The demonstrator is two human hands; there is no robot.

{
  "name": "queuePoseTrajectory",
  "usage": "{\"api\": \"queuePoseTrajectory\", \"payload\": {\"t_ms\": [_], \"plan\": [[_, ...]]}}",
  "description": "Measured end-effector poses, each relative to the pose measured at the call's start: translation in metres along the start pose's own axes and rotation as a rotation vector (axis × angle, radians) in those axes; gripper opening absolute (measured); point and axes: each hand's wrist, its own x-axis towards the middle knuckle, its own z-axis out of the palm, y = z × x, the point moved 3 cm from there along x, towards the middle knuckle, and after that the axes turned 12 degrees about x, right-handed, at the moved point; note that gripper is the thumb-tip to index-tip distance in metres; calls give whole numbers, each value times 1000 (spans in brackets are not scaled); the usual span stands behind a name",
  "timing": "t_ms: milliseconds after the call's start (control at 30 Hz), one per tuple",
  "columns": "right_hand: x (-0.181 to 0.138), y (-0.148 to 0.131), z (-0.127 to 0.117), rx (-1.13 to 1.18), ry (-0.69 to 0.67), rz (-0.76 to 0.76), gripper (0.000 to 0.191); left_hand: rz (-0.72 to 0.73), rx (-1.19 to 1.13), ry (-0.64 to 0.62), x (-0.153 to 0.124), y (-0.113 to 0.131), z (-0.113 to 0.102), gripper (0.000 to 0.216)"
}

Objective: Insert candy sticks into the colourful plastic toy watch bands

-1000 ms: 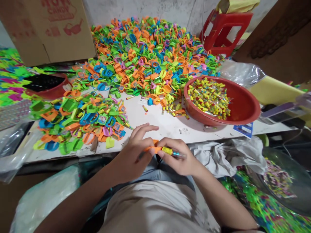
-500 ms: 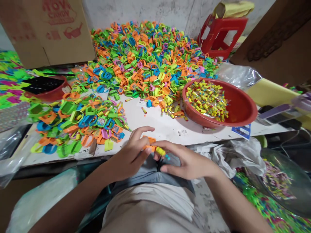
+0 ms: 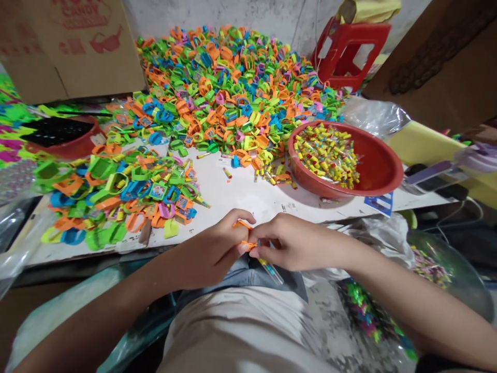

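My left hand [image 3: 223, 243] is closed round an orange toy watch [image 3: 244, 224], held just off the table's front edge, above my lap. My right hand [image 3: 277, 241] meets it from the other side, thumb and forefinger pinched at the watch's near end. From under these right fingers a small clear candy tube [image 3: 272, 272] with a yellow end slants down to the right. How far the tube sits in the watch is hidden by my fingers. To the left lies a nearer heap of toy watches [image 3: 128, 194], some with yellow tubes among them.
A large pile of coloured toy watches [image 3: 233, 93] covers the table's back. On the right stands a red basin [image 3: 382, 176] holding many yellow tubes. A few loose tubes [image 3: 227, 173] lie on the white table [image 3: 217, 199]. A cardboard box [image 3: 85, 67] stands back left.
My right hand has closed in on the orange watch, its fingers now pinched together. The yellow piece in it has turned downward, showing a clear tube. The view has shifted slightly.
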Motion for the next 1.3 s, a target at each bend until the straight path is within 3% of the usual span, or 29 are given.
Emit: {"api": "queuePoseTrajectory", "payload": {"t_ms": [267, 433, 633, 833, 1100, 1300], "plan": [[3, 12, 16, 175, 81, -90, 13, 33, -117, 56, -1, -10, 8, 19], [0, 14, 19, 224, 115, -82, 10, 55, -150, 120, 3, -11, 6, 19], [1, 14, 24, 303, 184, -79, 13, 50, -143, 111, 5, -14, 4, 22], [2, 22, 26, 209, 212, -77, 13, 28, -131, 147, 3, -24, 14, 22], [4, 14, 23, -190, 160, 32, 15, 12, -56, 146, -3, -22, 21, 24], [4, 15, 25, -55, 104, 6, 21, 17, -27, 92, -2, -19, 24, 24]]}}
